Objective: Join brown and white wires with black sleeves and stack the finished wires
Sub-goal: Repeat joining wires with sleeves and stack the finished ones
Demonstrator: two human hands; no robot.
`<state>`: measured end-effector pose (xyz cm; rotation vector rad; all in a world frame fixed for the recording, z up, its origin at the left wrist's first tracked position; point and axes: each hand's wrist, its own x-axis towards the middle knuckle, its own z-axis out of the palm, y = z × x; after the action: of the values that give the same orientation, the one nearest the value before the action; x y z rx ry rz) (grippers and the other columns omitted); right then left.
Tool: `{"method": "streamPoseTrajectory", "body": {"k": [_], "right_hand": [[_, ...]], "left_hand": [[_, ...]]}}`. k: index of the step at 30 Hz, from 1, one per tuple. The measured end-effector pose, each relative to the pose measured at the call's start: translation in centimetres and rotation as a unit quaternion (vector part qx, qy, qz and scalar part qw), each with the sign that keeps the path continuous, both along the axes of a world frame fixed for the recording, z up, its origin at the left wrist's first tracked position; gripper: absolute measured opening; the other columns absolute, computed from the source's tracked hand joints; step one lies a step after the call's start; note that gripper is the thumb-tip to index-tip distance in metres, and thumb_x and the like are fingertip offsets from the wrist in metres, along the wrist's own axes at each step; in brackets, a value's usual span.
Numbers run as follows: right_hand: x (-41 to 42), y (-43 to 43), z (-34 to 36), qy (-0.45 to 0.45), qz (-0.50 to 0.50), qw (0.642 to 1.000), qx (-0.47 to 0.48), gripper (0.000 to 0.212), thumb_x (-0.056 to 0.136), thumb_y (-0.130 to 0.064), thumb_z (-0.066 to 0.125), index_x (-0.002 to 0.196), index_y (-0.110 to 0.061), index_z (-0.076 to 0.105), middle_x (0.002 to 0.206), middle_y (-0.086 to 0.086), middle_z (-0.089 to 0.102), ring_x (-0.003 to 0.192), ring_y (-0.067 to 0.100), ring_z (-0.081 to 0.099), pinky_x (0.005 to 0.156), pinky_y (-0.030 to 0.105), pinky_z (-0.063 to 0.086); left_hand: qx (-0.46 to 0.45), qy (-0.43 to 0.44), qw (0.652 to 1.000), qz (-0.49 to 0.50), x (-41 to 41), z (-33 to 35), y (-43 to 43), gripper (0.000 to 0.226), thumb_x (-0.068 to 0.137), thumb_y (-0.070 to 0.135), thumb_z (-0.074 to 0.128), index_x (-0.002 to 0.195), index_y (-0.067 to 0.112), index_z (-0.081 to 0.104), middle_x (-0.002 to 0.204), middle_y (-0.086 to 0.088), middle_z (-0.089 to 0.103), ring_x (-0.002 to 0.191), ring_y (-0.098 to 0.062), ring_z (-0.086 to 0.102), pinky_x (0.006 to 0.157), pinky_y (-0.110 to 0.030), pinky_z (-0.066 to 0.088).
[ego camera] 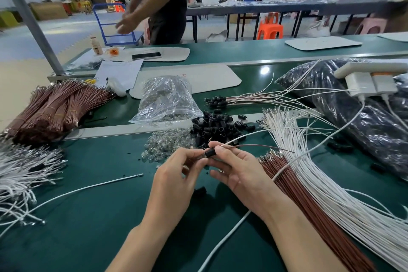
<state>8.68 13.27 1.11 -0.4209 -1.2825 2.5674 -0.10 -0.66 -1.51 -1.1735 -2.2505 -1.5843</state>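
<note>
A black sleeve (209, 153) sits between the fingertips of both hands at the centre of the green table. My right hand (238, 174) pinches it from the right, with a brown wire (265, 146) and a white wire (237, 140) running out to the right. My left hand (176, 181) pinches its left end. Loose black sleeves (217, 127) are heaped just beyond my fingers. Finished wires with sleeves (217, 102) lie stacked farther back. Brown wires (309, 205) and white wires (335, 183) fan out on the right.
A pile of small clear bulbs (164, 146) and a clear plastic bag (167, 101) lie left of the sleeves. Bundled brown wires (50, 108) and loose white wires (24, 174) fill the left. A dark bag (357, 104) with a charger sits at right. A person stands beyond the table.
</note>
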Motion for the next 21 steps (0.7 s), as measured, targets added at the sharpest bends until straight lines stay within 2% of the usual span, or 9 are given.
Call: {"method": "streamPoseTrajectory", "body": {"k": [9,13,18,21], "right_hand": [[-0.10,-0.24,-0.06,0.000,0.020,1.000,-0.001,0.021,0.080,-0.024,0.074,0.098,-0.018,0.081,0.097,0.005,0.076,0.085,0.012,0.073,0.066,0.023,0.058],[-0.13,-0.26,-0.15,-0.002,0.027,1.000,0.002,0.022,0.079,-0.025,0.075,0.099,-0.018,0.081,0.097,0.007,0.076,0.086,0.012,0.073,0.067,0.024,0.058],[-0.12,-0.10,-0.13,-0.004,0.021,1.000,0.014,0.024,0.082,-0.030,0.072,0.100,-0.017,0.081,0.095,0.008,0.075,0.086,0.015,0.073,0.067,0.025,0.058],[-0.30,-0.19,-0.10,-0.005,-0.019,1.000,0.017,0.027,0.085,-0.034,0.068,0.099,-0.014,0.081,0.095,0.008,0.074,0.084,0.016,0.073,0.065,0.026,0.058]], "left_hand": [[0.027,-0.013,1.000,-0.004,-0.09,-0.06,-0.08,0.015,0.089,0.035,0.067,0.103,0.033,0.071,0.098,0.025,0.071,0.089,-0.002,0.069,0.075,-0.013,0.049],[0.032,-0.028,0.999,0.001,-0.11,-0.34,-0.07,0.014,0.088,0.029,0.071,0.102,0.028,0.074,0.098,0.024,0.072,0.091,0.000,0.069,0.077,-0.011,0.048],[0.024,-0.020,1.000,-0.002,-0.07,-0.14,0.08,0.015,0.089,0.038,0.066,0.104,0.035,0.069,0.094,0.025,0.071,0.085,-0.005,0.068,0.073,-0.012,0.048],[0.026,-0.019,0.999,0.004,-0.30,-0.01,0.04,0.015,0.090,0.038,0.064,0.105,0.037,0.067,0.094,0.024,0.070,0.086,-0.006,0.067,0.072,-0.010,0.045]]}}
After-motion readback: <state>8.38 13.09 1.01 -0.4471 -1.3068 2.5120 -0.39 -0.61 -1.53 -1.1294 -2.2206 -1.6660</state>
